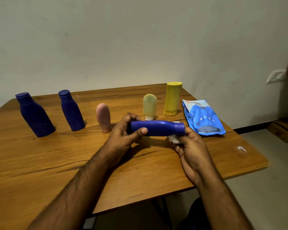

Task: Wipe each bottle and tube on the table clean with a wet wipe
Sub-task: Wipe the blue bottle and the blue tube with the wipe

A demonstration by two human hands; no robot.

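Head view looks down on a wooden table (40, 163), where two blue bottles (35, 115) (71, 110) stand at the left, then a pink tube (104, 117), a pale green tube (149, 106) on its cap and a yellow tube (172, 98), with a blue wipes pack (203, 117) lying at the right. Above the table's middle, a third blue bottle (156, 128) is held level, cap end to the right. The left hand (123, 135) grips its base, thumb across the near side and fingers curled over the far side. The right hand (192, 150) pinches a white wipe (174, 139) against the underside of the neck, just by the cap. The wipe seems to cover only that end, so a good job likely means drawing it along the body toward the base while the left hand turns the bottle, so every side meets the cloth. Under the left hand's fingers is easy to miss; shifting the grip would bare that patch. A firm hold matters, since wet plastic may slip.
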